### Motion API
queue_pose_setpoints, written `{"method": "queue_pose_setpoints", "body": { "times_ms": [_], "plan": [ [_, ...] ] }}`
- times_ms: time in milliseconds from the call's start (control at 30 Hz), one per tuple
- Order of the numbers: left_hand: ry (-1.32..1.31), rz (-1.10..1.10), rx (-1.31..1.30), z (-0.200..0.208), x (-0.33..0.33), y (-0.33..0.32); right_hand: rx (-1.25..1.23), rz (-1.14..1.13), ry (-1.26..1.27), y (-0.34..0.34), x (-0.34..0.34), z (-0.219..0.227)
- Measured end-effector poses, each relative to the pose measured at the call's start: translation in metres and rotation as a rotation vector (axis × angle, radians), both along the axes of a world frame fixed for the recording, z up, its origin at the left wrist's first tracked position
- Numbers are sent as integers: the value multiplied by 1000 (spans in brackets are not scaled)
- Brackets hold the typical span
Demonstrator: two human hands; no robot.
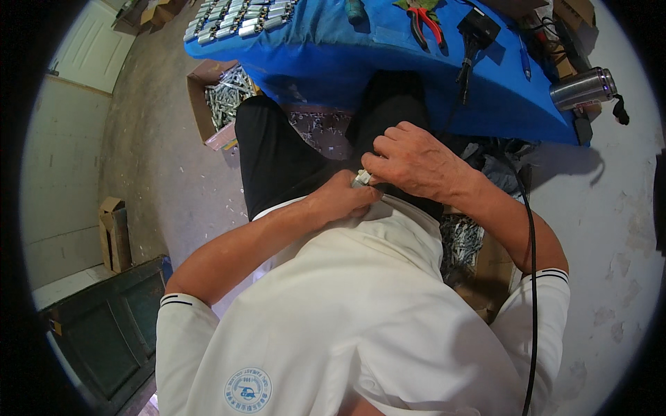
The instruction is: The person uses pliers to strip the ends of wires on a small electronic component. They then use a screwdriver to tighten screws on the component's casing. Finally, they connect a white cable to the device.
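My left hand [345,195] and my right hand [418,161] meet in front of my waist, over my lap. Between their fingers is a small pale piece [362,178], whitish with a greyish part; most of it is covered, so its kind does not show. The left fingers close around its lower side. From above, the right thumb and fingers pinch its upper end. On the blue-covered table [305,59] ahead, several silver metal pieces [239,19] lie in rows at the left, and red-handled pliers [426,26] lie near the middle.
A cardboard box of metal parts [229,97] stands left of my knees; more metal parts [461,243] lie in a box under my right arm. A black cable [533,277] hangs past that arm. A metal flask [581,89] and a blue pen [525,61] are at the table's right.
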State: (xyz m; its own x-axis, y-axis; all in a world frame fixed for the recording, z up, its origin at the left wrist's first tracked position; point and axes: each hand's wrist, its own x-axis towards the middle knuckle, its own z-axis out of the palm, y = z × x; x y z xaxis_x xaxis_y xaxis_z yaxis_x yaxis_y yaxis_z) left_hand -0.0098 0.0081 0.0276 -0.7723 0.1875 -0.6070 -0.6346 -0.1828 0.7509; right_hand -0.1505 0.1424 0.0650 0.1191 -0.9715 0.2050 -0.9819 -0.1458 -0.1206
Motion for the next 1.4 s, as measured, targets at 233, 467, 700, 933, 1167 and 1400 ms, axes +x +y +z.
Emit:
{"method": "queue_pose_setpoints", "body": {
  "times_ms": [233, 467, 700, 933, 1167, 1400],
  "plan": [
    [-123, 196, 322, 10, 0, 7, -24, 1, 10, 1, -1, 1],
    [-105, 107, 441, 29, -3, 7, -139, 99, 68, -4, -6, 13],
    [-118, 270, 330, 27, 12, 25, -83, 44, -47, 7, 2, -6],
    [-139, 402, 390, 18, 22, 24, -118, -16, -238, 4, 13, -29],
    [-132, 400, 332, 16, 28, 22, -84, -145, -355, 7, 29, -49],
    [-149, 357, 314, 16, 22, 23, -71, -142, -362, 9, 26, -35]
  ]
}}
